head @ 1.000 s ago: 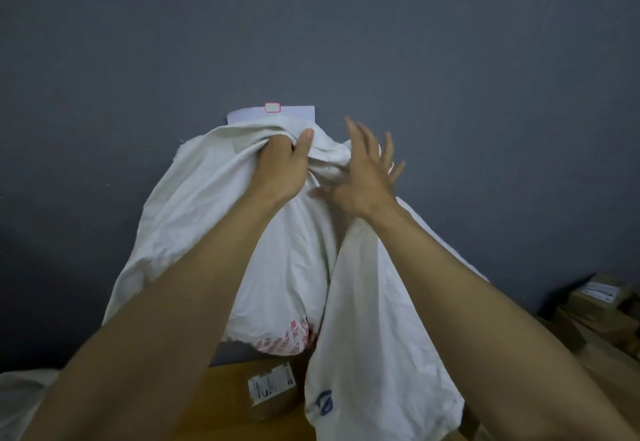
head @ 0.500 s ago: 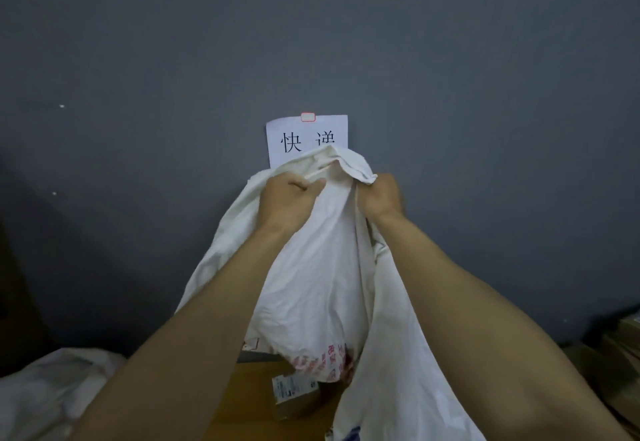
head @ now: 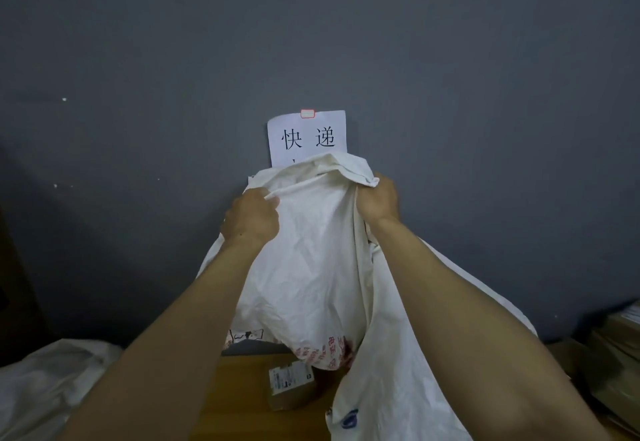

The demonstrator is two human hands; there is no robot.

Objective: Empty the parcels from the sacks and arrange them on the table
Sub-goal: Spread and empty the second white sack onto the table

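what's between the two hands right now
Only the sack: its bunched top spans from the left hand to the right hand, both gripping it. The head view shows this.

Paper sign (head: 306, 137) on wall (head: 138, 60): "快递" in black; next line cut off by sack (head: 311, 267). Sack's red print (head: 327, 350) and blue logo (head: 349, 418) too blurred. Parcel (head: 291, 385) label on bench (head: 239, 402) unreadable.

head cam | riding on the person's head, wide-angle | looking forward and a little down, facing the grey wall (head: 450, 60) squarely, paper sign (head: 306, 137) sitting mid-frame | working at arm's length: forearms entering from the bottom corners, left hand (head: 251, 215) and right hand (head: 379, 200) gripping the sack (head: 311, 267) at centre | table (head: 239, 402) showing only along the bottom edge
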